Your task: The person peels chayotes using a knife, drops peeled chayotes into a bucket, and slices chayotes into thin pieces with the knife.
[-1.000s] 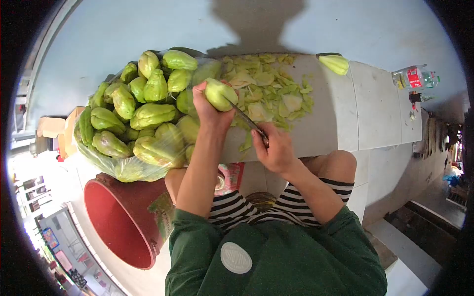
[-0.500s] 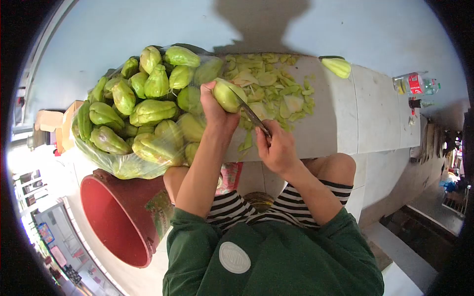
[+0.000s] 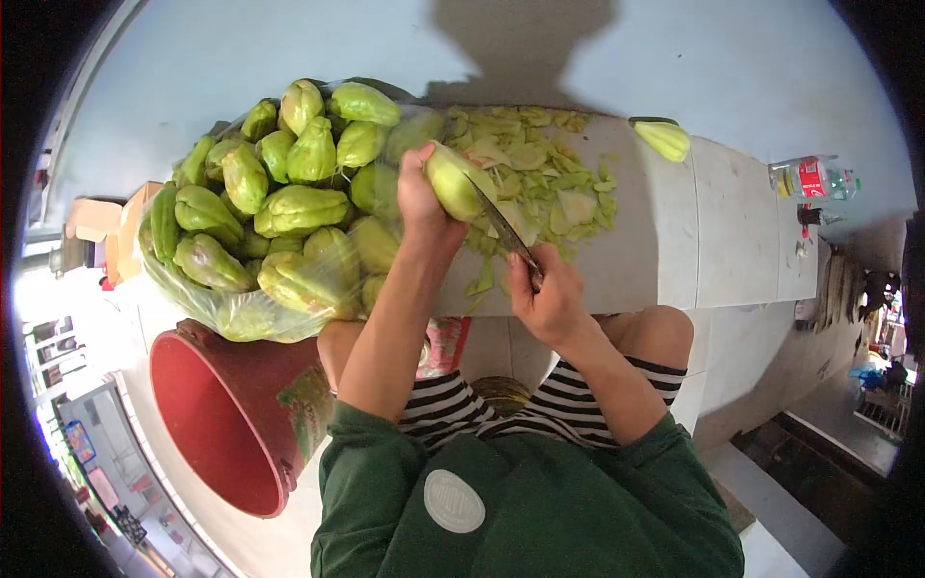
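My left hand (image 3: 426, 200) is wrapped round a pale, mostly peeled chayote (image 3: 457, 181), holding it up over the bench. In my right hand (image 3: 551, 297) is a knife (image 3: 505, 231), its dark blade lying against the right side of that chayote. Under and behind both hands, green peelings (image 3: 540, 173) are scattered on the bench top. To the left, a big clear plastic bag (image 3: 260, 323) is full of unpeeled green chayotes (image 3: 301, 210). One pale chayote (image 3: 663, 141) lies apart at the back right, by the wall.
A red bucket (image 3: 207, 424) lies tipped on the floor at lower left, its mouth toward the left. Plastic bottles (image 3: 814, 179) stand at the bench's far right end. A cardboard box (image 3: 135, 231) sits beyond the bag. The wall (image 3: 694, 58) closes off the back.
The knife and my right hand have shifted slightly right and down. The chayote is tilted a little differently in my left hand, and the whole view has moved slightly.
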{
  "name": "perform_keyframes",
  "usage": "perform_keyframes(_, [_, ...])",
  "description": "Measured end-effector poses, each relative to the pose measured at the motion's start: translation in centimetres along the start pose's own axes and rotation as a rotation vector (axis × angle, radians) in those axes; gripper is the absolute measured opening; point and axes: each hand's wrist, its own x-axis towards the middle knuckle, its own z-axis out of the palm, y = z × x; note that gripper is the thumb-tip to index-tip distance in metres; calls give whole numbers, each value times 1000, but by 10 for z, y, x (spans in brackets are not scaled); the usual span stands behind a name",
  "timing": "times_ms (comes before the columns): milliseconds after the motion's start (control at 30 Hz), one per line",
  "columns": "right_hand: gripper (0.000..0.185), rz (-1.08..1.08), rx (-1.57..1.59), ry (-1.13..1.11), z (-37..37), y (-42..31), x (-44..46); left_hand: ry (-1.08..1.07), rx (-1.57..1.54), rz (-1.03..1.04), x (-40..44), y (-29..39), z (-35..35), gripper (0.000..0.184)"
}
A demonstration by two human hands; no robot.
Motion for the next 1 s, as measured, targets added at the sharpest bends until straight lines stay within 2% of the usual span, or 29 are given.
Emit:
perform_keyframes(67, [14,57,1,-60,-4,-2,1,-15,56,48,-2,1,4,40])
perform_keyframes(133, [15,41,-40,-91,-5,-3,2,32,-65,-84,-6,-1,12,41])
perform_keyframes(167, [15,41,-41,-92,-5,-3,2,32,-67,-84,-8,-1,12,41])
perform_keyframes(267, [15,65,-48,-77,-2,-4,3,18,35,-25,-9,-3,11,39])
perform_keyframes(367, [14,20,-43,28,1,-3,3,58,60,55,-7,-4,11,38])
perform_keyframes(433, [14,-18,-87,21,3,0,2,-12,-21,-105,-11,-5,11,36])
perform_keyframes(467, [14,-19,-86,19,3,0,2,-11,-22,-104,-9,-6,11,36])
perform_keyframes(533, [15,126,14,4,3,-3,5,59,135,128,-8,-9,11,36])
perform_keyframes(567, [15,127,12,4,1,-5,6,58,135,127,-8,-9,10,36])
perform_keyframes(667, [16,100,-8,-22,-1,-6,6,0,87,10,-15,-4,19,33])
perform_keyframes(733, [17,44,-38,-23,2,-1,5,33,-164,-154,-19,-9,21,30])
perform_keyframes(767, [17,44,-38,-25,3,-1,5,34,-165,-153,-20,-11,22,30])
perform_keyframes(833, [17,120,25,-8,3,-3,8,91,190,273,-24,-13,27,27])
perform_keyframes(967, [16,117,11,-15,4,-4,8,90,107,140,-20,-5,25,24])
perform_keyframes(1000, [16,110,18,-25,4,-3,8,62,70,26,-21,2,25,22])
